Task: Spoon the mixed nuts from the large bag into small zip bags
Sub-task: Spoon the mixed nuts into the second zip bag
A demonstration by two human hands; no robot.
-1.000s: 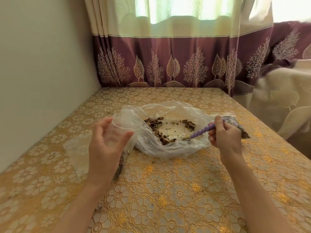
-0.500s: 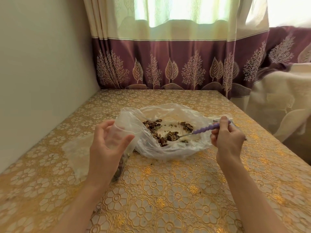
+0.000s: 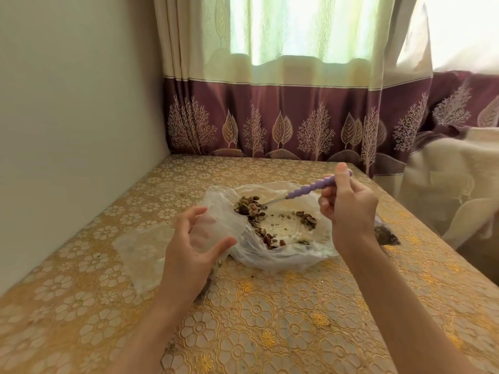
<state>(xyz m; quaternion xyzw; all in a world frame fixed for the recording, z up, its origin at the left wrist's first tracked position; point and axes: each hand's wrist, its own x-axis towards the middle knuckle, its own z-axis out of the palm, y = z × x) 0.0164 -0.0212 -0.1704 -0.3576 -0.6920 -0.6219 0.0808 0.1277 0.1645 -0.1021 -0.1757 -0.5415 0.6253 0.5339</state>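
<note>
A cream wall (image 3: 67,103) stands on the left of the room, and a curtain (image 3: 283,125) hangs across the far side, pale and sunlit above, maroon below with a print of trees and leaves. In front of them is a table (image 3: 270,333) under a gold cloth patterned with flowers.

The large bag (image 3: 283,255), clear plastic, lies spread open near the middle of the table, with mixed nuts (image 3: 270,236) scattered inside it. A flat, empty clear bag (image 3: 140,249) lies on the cloth to its left, and a filled small bag (image 3: 386,234) peeks out past the right wrist.

The left hand (image 3: 191,255) curls its fingers and thumb round a small zip bag (image 3: 213,228), holding the mouth open toward the large bag.

The right hand (image 3: 348,206) pinches the purple ridged handle of a spoon (image 3: 307,188). Its long axis slants from the upper right, at the fingers, down to the lower left. The bowl, heaped with a spoonful of nuts (image 3: 249,205), points at the open mouth of the small zip bag and sits right at its edge, above the large bag.

No writing or labels can be read on any bag.
</note>
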